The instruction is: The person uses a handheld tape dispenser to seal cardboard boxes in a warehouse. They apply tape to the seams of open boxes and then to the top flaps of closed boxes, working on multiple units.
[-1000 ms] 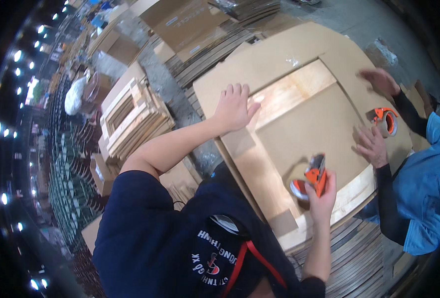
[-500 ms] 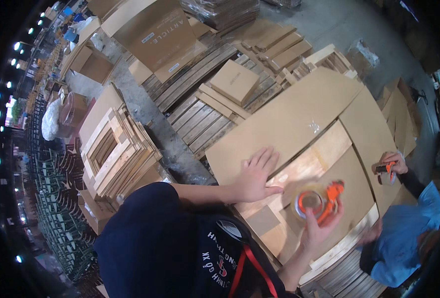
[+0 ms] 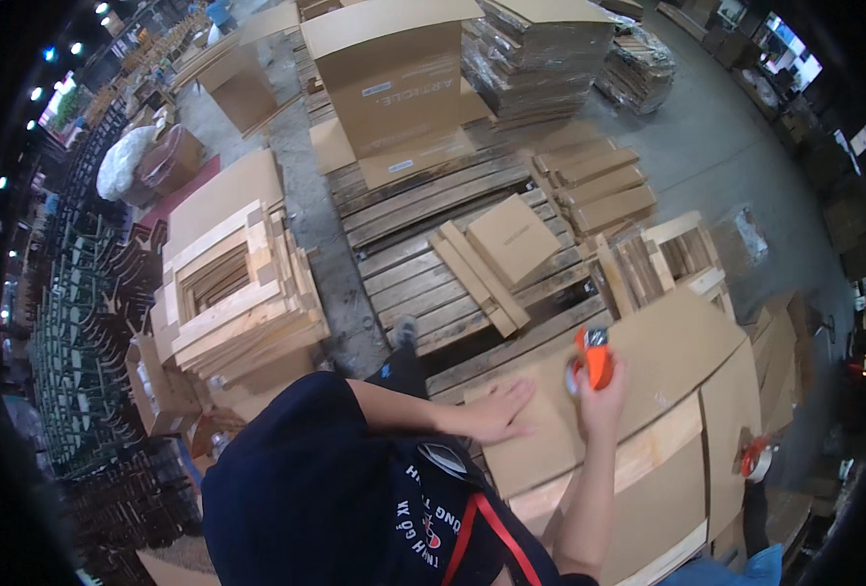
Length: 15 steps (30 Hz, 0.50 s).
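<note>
My left hand [image 3: 496, 412] rests flat, fingers spread, on a large brown cardboard flap [image 3: 667, 342]. My right hand [image 3: 601, 393] grips an orange tape dispenser [image 3: 599, 363] just above that flap, with part of its roll showing beside the fingers. Below the flap runs a pale wooden board [image 3: 653, 441], with another cardboard sheet [image 3: 648, 503] on its near side. A second tape dispenser [image 3: 758, 459], orange with a pale roll, is at the box's right edge by a co-worker's dark sleeve; the hand on it is hard to make out.
Ahead is a wooden pallet [image 3: 403, 283] carrying a small carton [image 3: 516, 239]. Wooden frames [image 3: 247, 283] are stacked at left, and another wooden frame [image 3: 682, 249] stands beyond the box. An open carton [image 3: 389, 93] and wrapped stacks [image 3: 540, 63] stand farther back.
The right hand with its tape dispenser has moved away from me, from over the box's middle to the far flap. The view has shifted, and the co-worker is now mostly out of it.
</note>
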Motion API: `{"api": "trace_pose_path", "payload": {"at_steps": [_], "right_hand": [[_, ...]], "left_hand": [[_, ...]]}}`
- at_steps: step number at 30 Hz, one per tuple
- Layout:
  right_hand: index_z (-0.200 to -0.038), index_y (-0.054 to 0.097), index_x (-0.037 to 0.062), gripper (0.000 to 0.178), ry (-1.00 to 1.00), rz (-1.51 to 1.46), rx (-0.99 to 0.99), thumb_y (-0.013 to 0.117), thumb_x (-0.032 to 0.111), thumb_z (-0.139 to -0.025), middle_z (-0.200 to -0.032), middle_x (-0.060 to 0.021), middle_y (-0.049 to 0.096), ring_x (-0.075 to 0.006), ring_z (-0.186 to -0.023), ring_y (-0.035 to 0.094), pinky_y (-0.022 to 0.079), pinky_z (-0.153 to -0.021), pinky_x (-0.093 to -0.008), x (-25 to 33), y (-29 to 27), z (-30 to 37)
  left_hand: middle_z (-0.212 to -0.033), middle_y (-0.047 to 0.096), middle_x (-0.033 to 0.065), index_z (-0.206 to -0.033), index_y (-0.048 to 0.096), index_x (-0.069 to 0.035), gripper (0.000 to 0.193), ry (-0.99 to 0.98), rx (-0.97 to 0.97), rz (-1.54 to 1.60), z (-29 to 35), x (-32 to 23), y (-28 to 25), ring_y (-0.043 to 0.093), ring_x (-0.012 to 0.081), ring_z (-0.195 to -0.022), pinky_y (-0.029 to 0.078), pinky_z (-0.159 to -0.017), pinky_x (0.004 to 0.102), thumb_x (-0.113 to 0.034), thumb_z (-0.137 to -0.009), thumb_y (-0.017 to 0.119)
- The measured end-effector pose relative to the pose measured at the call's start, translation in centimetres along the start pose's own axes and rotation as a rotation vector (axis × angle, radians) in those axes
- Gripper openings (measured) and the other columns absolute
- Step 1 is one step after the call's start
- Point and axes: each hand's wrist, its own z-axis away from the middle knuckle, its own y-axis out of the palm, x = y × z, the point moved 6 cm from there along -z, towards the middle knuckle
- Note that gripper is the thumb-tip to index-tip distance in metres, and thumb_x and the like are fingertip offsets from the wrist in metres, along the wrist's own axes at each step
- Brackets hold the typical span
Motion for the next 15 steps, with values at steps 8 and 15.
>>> {"api": "trace_pose_path", "payload": {"at_steps": [8,15], "right_hand": [[-0.150,0.055,0.0058,0.066,0.198,0.298,0.102,0.080,0.001,-0.089,-0.140,-0.0186,0.065,-0.0327,-0.128,0.066,0.052,-0.113,-0.0427,-1.4,7.4,-0.4],[-0.143,0.056,0.0059,0.055,0.253,0.058,-0.232,0.074,-0.004,-0.092,-0.131,-0.0168,0.066,-0.0295,-0.116,0.070,0.059,-0.099,-0.0429,-5.0,13.6,-0.6]], "left_hand": [[-0.155,0.045,0.0297,-0.152,0.045,0.003,0.088,0.207,0.679,0.299,-0.8,9.9,-7.6,0.041,0.0458,-0.146,0.037,-0.120,0.0549,-0.068,-0.102,0.063],[-0.134,0.074,0.0265,-0.138,0.073,-0.001,0.065,-0.158,0.328,0.113,3.6,34.7,-36.4,0.070,0.0452,-0.124,0.054,-0.109,0.0525,-0.055,-0.102,0.062]]}}
